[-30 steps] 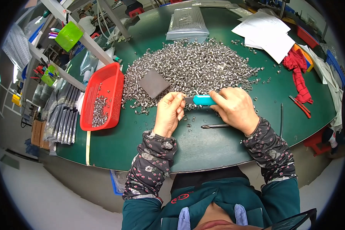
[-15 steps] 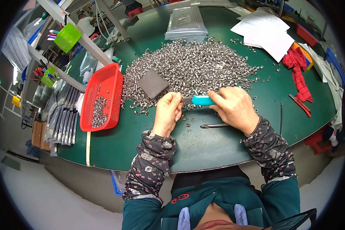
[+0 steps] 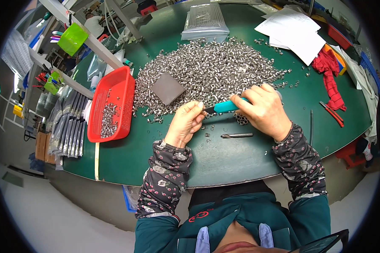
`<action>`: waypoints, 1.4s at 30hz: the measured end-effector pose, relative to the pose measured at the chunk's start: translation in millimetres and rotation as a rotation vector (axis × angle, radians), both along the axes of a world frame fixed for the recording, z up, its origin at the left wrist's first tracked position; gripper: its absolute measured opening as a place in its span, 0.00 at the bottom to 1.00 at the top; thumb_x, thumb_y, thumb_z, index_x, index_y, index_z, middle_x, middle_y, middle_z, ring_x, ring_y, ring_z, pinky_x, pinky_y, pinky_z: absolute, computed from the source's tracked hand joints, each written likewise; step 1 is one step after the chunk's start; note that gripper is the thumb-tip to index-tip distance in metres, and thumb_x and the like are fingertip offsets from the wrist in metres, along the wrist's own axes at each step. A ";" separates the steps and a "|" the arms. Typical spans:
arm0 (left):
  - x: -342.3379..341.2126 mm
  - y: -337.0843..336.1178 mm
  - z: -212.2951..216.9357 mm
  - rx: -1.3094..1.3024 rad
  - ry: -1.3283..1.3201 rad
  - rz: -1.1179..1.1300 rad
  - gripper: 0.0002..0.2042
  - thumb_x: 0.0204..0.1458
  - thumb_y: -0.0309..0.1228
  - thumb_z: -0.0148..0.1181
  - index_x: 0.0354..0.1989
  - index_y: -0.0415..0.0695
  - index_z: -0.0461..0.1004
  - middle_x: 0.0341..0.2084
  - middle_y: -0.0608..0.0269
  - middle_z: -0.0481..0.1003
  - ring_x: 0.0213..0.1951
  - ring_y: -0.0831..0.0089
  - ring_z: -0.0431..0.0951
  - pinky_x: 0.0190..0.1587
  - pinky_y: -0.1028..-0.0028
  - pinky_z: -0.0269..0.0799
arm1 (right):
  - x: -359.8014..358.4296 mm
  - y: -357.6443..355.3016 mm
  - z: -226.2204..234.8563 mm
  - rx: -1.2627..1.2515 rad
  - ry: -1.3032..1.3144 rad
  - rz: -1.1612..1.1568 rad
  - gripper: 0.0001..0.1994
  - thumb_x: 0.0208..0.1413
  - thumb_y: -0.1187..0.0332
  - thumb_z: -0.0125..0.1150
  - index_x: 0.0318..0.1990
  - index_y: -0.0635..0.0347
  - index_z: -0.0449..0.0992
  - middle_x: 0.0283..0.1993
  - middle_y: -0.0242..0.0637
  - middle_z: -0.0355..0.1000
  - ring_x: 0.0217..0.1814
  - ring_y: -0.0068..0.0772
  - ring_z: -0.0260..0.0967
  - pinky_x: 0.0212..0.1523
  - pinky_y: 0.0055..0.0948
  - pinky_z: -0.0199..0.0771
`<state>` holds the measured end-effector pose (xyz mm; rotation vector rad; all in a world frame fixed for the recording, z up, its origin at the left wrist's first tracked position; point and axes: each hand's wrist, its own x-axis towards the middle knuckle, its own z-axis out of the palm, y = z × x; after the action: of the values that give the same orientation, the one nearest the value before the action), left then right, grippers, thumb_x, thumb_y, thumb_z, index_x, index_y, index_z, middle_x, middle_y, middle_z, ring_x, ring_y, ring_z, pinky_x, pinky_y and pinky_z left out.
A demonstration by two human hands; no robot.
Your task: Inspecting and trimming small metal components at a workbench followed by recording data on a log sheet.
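Note:
My right hand grips a teal-handled knife, its dark blade pointing left. The blade's tip meets the closed fingertips of my left hand, which pinch something too small to make out. Both hands are held just above the near edge of a large heap of small shiny metal rings. A drill bit lies on the table below my right hand. Behind my left hand, a dark square block rests on the heap.
A red perforated basket with some metal pieces stands on the green table at left. Red-handled pliers, a thin dark rod, red cloth and white papers lie right. Bagged tubes lie at the back.
My right hand has shifted slightly up and right with the knife, whose handle end now tilts up more. More of the drill bit shows. My left hand stays pinched at the blade's tip.

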<state>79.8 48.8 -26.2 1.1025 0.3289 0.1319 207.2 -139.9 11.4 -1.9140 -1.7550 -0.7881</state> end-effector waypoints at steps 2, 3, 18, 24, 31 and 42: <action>0.7 -1.1 -1.5 -0.067 -0.056 -0.001 0.08 0.53 0.33 0.49 0.27 0.41 0.67 0.15 0.71 0.62 0.12 0.89 0.53 0.11 0.89 0.48 | -1.1 -0.9 3.2 0.041 0.147 0.022 0.16 0.34 0.68 0.63 0.36 0.57 0.71 0.25 0.32 0.64 0.27 0.31 0.62 0.27 0.29 0.58; 1.2 -0.8 -3.3 -0.109 -0.105 0.011 0.08 0.54 0.32 0.48 0.28 0.41 0.67 0.16 0.70 0.62 0.14 0.88 0.54 0.11 0.89 0.48 | -0.7 -2.0 4.8 0.045 0.208 0.012 0.16 0.35 0.69 0.62 0.36 0.58 0.71 0.25 0.34 0.65 0.27 0.35 0.63 0.28 0.31 0.60; 3.5 -3.7 -4.6 0.028 -0.237 0.143 0.06 0.52 0.26 0.49 0.38 0.43 0.65 0.30 0.65 0.67 0.23 0.84 0.61 0.16 0.88 0.55 | -4.3 -1.1 -5.5 -0.088 0.614 -0.019 0.11 0.45 0.64 0.56 0.36 0.56 0.70 0.25 0.40 0.68 0.27 0.43 0.67 0.27 0.38 0.66; 3.5 -5.5 -4.0 0.023 -0.271 0.118 0.07 0.52 0.26 0.50 0.39 0.43 0.65 0.26 0.68 0.66 0.20 0.86 0.61 0.15 0.88 0.56 | -5.0 -1.2 -3.3 -0.147 0.687 0.004 0.11 0.46 0.63 0.55 0.37 0.57 0.69 0.27 0.41 0.69 0.28 0.44 0.68 0.28 0.37 0.66; 4.1 -10.3 -1.6 0.086 -0.246 0.153 0.07 0.51 0.25 0.50 0.38 0.42 0.65 0.25 0.69 0.65 0.20 0.86 0.60 0.15 0.87 0.56 | -3.9 -0.5 -4.7 -0.183 0.743 0.017 0.12 0.46 0.62 0.55 0.36 0.58 0.70 0.26 0.43 0.70 0.29 0.45 0.68 0.29 0.38 0.66; 2.3 -8.4 -6.7 0.139 -0.270 0.150 0.06 0.51 0.25 0.50 0.37 0.40 0.67 0.25 0.68 0.67 0.20 0.86 0.61 0.15 0.88 0.55 | -3.9 0.8 -4.6 -0.219 0.842 0.007 0.12 0.46 0.62 0.55 0.35 0.59 0.71 0.24 0.45 0.70 0.28 0.45 0.69 0.30 0.38 0.66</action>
<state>82.1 40.4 -32.9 1.1802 0.1613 0.4376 203.2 -139.1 6.8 -1.9456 -1.3267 0.2341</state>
